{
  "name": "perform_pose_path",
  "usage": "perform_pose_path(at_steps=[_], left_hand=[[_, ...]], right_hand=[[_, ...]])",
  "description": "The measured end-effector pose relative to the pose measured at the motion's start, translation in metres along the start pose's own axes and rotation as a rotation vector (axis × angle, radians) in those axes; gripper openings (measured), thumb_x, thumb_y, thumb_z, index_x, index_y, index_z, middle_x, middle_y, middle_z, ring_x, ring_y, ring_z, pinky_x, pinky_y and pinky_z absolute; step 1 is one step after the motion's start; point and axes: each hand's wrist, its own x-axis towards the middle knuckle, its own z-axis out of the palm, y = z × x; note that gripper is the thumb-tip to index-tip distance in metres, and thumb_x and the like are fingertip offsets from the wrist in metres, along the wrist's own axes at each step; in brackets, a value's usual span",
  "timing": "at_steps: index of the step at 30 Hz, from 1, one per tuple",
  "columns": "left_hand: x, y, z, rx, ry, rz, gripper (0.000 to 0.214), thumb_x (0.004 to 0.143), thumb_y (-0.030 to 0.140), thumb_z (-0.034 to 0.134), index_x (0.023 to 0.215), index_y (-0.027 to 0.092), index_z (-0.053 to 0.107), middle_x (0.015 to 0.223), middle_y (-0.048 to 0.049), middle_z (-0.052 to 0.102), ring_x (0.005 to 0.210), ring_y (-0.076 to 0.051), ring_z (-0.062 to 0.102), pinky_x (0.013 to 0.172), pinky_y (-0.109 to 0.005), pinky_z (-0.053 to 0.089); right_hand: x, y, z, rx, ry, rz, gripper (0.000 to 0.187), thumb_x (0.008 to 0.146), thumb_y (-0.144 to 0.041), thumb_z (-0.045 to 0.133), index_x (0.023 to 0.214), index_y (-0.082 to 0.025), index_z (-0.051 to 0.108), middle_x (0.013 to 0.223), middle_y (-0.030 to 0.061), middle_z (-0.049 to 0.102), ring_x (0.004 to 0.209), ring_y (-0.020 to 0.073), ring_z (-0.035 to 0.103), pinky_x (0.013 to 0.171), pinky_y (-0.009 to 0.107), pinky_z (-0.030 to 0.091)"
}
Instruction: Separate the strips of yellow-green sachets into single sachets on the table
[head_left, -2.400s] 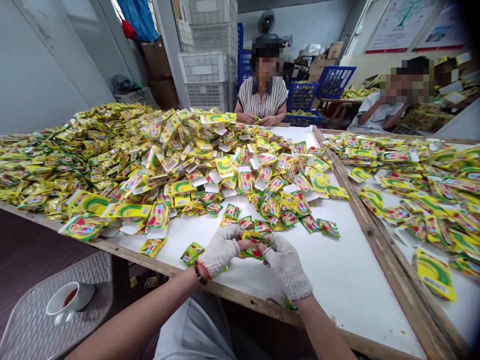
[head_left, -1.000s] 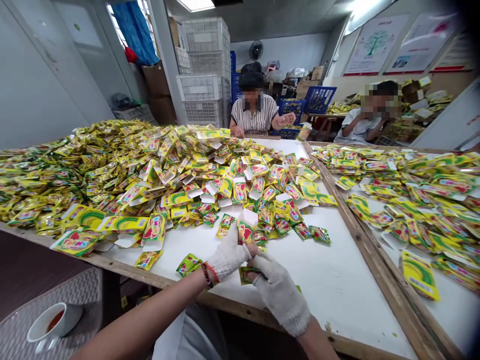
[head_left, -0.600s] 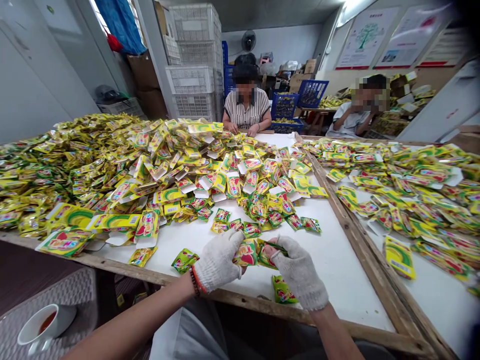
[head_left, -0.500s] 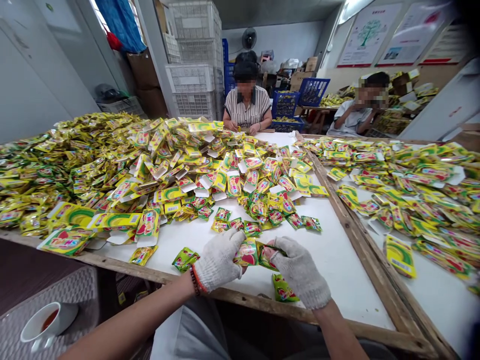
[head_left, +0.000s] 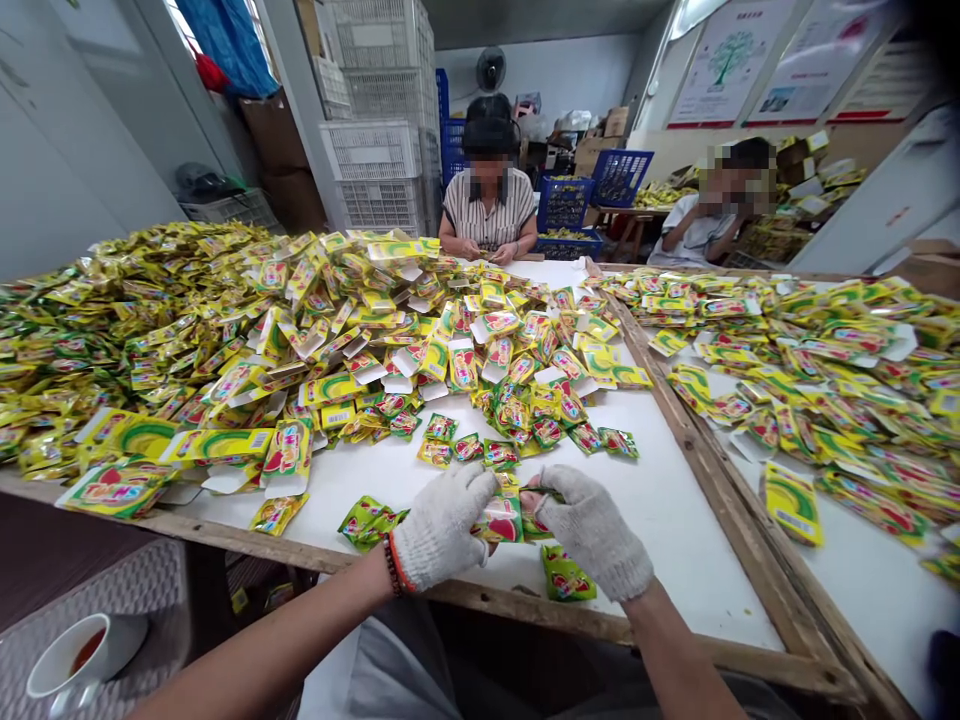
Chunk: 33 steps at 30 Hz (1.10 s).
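Both my hands wear white knit gloves and meet over the near edge of the white table (head_left: pixel 675 540). My left hand (head_left: pixel 442 525) and my right hand (head_left: pixel 592 530) are closed together on a small bunch of green and yellow sachets (head_left: pixel 504 520) with a red fruit picture. One sachet (head_left: pixel 566 577) lies flat just under my right wrist. Two more sachets (head_left: pixel 367 520) lie left of my left hand. A loose group of the same sachets (head_left: pixel 525 430) is spread just beyond my fingers.
A big heap of yellow packets and flat cartons (head_left: pixel 187 330) covers the table's left and far side. A second table (head_left: pixel 825 380) on the right holds more. Two people (head_left: pixel 489 205) sit at the far end. A cup of tea (head_left: pixel 75 660) stands low left.
My hands drew back from the loose sachets to the near edge and closed together on a bunch. One sachet now lies on the table under my right wrist.
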Motion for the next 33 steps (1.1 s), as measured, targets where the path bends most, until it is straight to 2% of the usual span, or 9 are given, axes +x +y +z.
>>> perform_pose_path(at_steps=[3, 7, 13, 17, 20, 22, 26, 29, 33], left_hand=[[0.002, -0.001, -0.001, 0.029, -0.003, -0.025, 0.052, 0.061, 0.024, 0.065, 0.111, 0.021, 0.049, 0.115, -0.008, 0.053, 0.102, -0.026, 0.052, 0.086, -0.037, 0.045], [0.006, -0.006, -0.006, 0.046, -0.005, -0.015, 0.055, 0.061, 0.024, 0.065, 0.114, 0.021, 0.048, 0.117, -0.0078, 0.052, 0.102, -0.026, 0.052, 0.085, -0.037, 0.045], [0.005, -0.004, -0.003, 0.089, -0.049, 0.053, 0.051, 0.061, 0.018, 0.063, 0.11, 0.02, 0.051, 0.111, -0.0078, 0.054, 0.101, -0.027, 0.051, 0.084, -0.037, 0.044], [0.005, -0.005, 0.002, 0.101, -0.014, -0.041, 0.059, 0.062, 0.02, 0.066, 0.118, 0.021, 0.047, 0.118, -0.0096, 0.051, 0.107, -0.029, 0.049, 0.09, -0.041, 0.043], [0.006, -0.003, 0.004, 0.098, -0.006, -0.05, 0.058, 0.062, 0.02, 0.067, 0.116, 0.02, 0.048, 0.117, -0.0101, 0.051, 0.107, -0.029, 0.049, 0.09, -0.041, 0.042], [0.005, 0.001, 0.005, 0.077, -0.003, -0.01, 0.055, 0.063, 0.019, 0.068, 0.115, 0.02, 0.049, 0.115, -0.0099, 0.052, 0.106, -0.029, 0.049, 0.09, -0.041, 0.043], [0.003, 0.004, 0.0, -0.136, -0.01, 0.052, 0.055, 0.067, 0.032, 0.072, 0.115, 0.02, 0.051, 0.114, -0.0096, 0.054, 0.104, -0.028, 0.05, 0.089, -0.04, 0.043], [0.001, -0.008, -0.007, -0.443, -0.047, -0.057, 0.052, 0.072, 0.046, 0.068, 0.114, 0.019, 0.052, 0.106, -0.0069, 0.059, 0.094, -0.022, 0.055, 0.082, -0.033, 0.046], [-0.003, -0.024, -0.011, -0.593, -0.182, -0.197, 0.025, 0.082, 0.041, 0.056, 0.089, 0.018, 0.06, 0.081, 0.0002, 0.061, 0.073, -0.015, 0.056, 0.064, -0.025, 0.043]], right_hand=[[-0.002, 0.003, 0.006, 0.075, 0.077, 0.081, 0.019, 0.079, -0.032, 0.057, 0.088, -0.018, 0.067, 0.085, 0.0047, 0.068, 0.079, 0.0186, 0.06, 0.071, 0.03, 0.046], [-0.007, 0.01, 0.008, 0.313, -0.044, 0.19, 0.031, 0.083, -0.038, 0.053, 0.104, -0.018, 0.064, 0.086, 0.0032, 0.07, 0.066, 0.0154, 0.06, 0.06, 0.027, 0.048], [-0.007, 0.009, 0.012, 0.145, 0.062, 0.162, 0.02, 0.075, -0.032, 0.059, 0.083, -0.018, 0.071, 0.08, 0.0049, 0.071, 0.073, 0.0193, 0.062, 0.066, 0.029, 0.049], [-0.013, 0.001, 0.011, 0.347, 0.11, 0.313, 0.038, 0.076, -0.036, 0.057, 0.107, -0.017, 0.065, 0.09, 0.0051, 0.071, 0.053, 0.0123, 0.057, 0.053, 0.026, 0.048], [-0.023, -0.004, 0.015, 0.478, -0.019, 0.367, 0.045, 0.08, -0.044, 0.055, 0.115, -0.016, 0.059, 0.068, 0.0001, 0.068, 0.038, 0.009, 0.048, 0.04, 0.022, 0.037], [-0.027, -0.006, 0.019, 0.554, -0.19, 0.347, 0.04, 0.083, -0.048, 0.051, 0.104, -0.015, 0.061, 0.043, -0.0068, 0.053, 0.032, 0.0084, 0.041, 0.037, 0.02, 0.028], [-0.03, -0.003, 0.027, 0.626, -0.329, 0.288, 0.035, 0.085, -0.051, 0.048, 0.075, -0.018, 0.055, 0.037, -0.0093, 0.045, 0.028, 0.0062, 0.034, 0.036, 0.019, 0.021], [-0.028, 0.0, 0.028, 0.574, -0.243, 0.322, 0.035, 0.084, -0.05, 0.049, 0.069, -0.019, 0.052, 0.035, -0.008, 0.045, 0.029, 0.0069, 0.035, 0.037, 0.02, 0.023], [-0.025, 0.004, 0.034, 0.455, -0.142, 0.342, 0.033, 0.083, -0.049, 0.05, 0.076, -0.018, 0.059, 0.039, -0.0059, 0.048, 0.034, 0.0101, 0.04, 0.039, 0.022, 0.029]])
